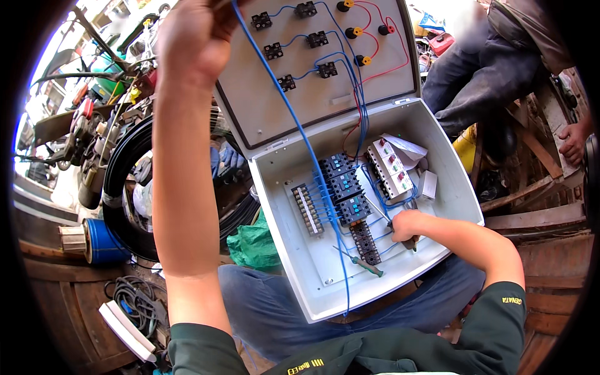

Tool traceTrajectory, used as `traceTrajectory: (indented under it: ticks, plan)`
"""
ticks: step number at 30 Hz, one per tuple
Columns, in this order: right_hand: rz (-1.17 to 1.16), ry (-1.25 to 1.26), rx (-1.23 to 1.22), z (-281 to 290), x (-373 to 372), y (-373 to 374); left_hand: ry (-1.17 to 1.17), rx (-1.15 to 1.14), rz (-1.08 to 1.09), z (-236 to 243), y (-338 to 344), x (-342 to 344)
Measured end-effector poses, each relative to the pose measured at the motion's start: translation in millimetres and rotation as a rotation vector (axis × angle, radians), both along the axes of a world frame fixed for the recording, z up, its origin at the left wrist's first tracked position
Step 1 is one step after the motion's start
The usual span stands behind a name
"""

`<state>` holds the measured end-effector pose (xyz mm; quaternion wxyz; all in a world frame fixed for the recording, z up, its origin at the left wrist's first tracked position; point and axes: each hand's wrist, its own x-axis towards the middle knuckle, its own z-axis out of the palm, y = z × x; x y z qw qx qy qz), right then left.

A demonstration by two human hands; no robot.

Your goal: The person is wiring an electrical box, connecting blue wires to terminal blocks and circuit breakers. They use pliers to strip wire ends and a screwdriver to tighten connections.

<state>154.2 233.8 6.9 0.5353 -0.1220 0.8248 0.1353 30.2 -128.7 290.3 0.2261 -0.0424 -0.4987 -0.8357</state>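
An open grey electrical enclosure (pixel 284 262) rests across my lap. My left hand (pixel 197 47) is raised beside the lid, fingers closed on a long blue wire (pixel 289 107) that runs down past the contactors to the box's front rim. Inside the box my right hand (pixel 409 226) grips a screwdriver (pixel 379 209), its shaft slanting toward the lowest black contactor (pixel 352 209). A second screwdriver, green-handled (pixel 367 266), lies near the relay sockets (pixel 364 242). To the left is a terminal block (pixel 307 210) with blue wires; white circuit breakers (pixel 389 169) sit to the right.
The raised lid (pixel 340 100) carries black switch blocks, yellow-black parts and blue and red wiring. Left of me lie a black cable coil (pixel 115 181), a blue can (pixel 106 240) and a green bag (pixel 255 244). Another person's legs (pixel 481 75) are at the upper right.
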Motion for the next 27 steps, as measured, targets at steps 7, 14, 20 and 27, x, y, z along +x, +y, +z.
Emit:
traceTrajectory:
  ticks: [7,14,20,27]
  plan:
    - [-0.031,0.403,-0.160,114.9,9.4,9.3,0.345,-1.626,0.521,-101.0,12.9,-58.3]
    - [-0.638,0.798,-0.582,109.9,35.9,50.3,0.421,-1.537,0.634,-140.7,31.8,-69.3]
    - [-0.554,0.848,-0.617,101.4,37.8,48.1,0.439,-1.393,0.655,-145.9,32.6,-74.3]
    - [-0.574,0.819,-0.628,106.4,35.9,46.0,0.504,-1.354,0.667,-151.1,29.5,-79.3]
